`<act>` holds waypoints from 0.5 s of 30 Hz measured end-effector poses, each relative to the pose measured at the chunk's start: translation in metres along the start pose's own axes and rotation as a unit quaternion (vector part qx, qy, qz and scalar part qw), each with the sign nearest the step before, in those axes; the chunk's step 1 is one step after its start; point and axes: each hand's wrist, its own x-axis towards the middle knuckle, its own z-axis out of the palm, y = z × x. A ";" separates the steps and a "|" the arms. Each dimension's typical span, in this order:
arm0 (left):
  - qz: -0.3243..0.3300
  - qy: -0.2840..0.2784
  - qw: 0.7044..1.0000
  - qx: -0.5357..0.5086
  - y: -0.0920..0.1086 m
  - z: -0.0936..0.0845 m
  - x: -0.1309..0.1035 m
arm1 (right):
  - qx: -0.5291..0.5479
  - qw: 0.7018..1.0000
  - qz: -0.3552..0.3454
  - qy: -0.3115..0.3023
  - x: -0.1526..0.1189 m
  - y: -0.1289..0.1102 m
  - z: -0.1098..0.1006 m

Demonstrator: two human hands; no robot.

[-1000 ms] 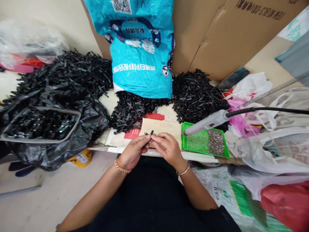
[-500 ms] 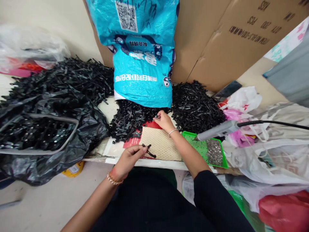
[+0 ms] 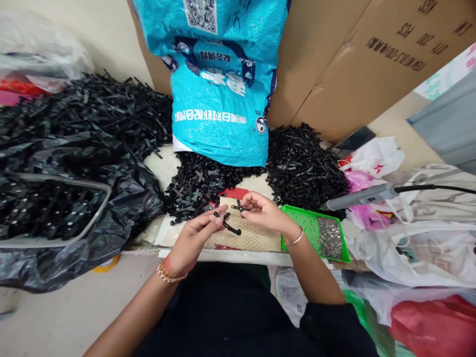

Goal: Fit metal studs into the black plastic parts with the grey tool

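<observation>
My left hand (image 3: 199, 230) pinches a curved black plastic strip (image 3: 232, 229) between thumb and fingers. Close to it on the right, my right hand (image 3: 262, 212) holds a small black plastic piece (image 3: 238, 207) by its fingertips. The two pieces are near each other but look apart. Both hands are above a beige textured mat (image 3: 256, 235) at the table's front edge. Just beyond them lies a heap of small black parts (image 3: 197, 186), spilling from under the mouth of a blue woven sack (image 3: 219, 129).
On the right, a green tray (image 3: 312, 233) holds small metal pieces, with a grey corded electric screwdriver (image 3: 360, 196) hanging above. More black strips are heaped at right (image 3: 305, 166) and left (image 3: 122, 114). A black plastic bag (image 3: 137, 193) surrounds a filled basket (image 3: 106, 191).
My right hand has come back from the heap toward my left hand, carrying a small black piece. The screwdriver has shifted slightly right, and the view has moved a little.
</observation>
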 end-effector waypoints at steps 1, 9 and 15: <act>-0.003 -0.005 1.000 -0.005 0.001 0.001 -0.002 | 0.007 1.000 0.000 -0.015 -0.003 -0.004 0.004; -0.021 0.002 1.000 0.008 -0.002 0.015 -0.016 | 0.000 0.999 0.018 -0.048 -0.018 -0.010 0.010; 0.012 0.049 0.996 -0.070 -0.016 0.040 -0.026 | 0.256 0.957 -0.045 0.131 -0.027 0.007 0.045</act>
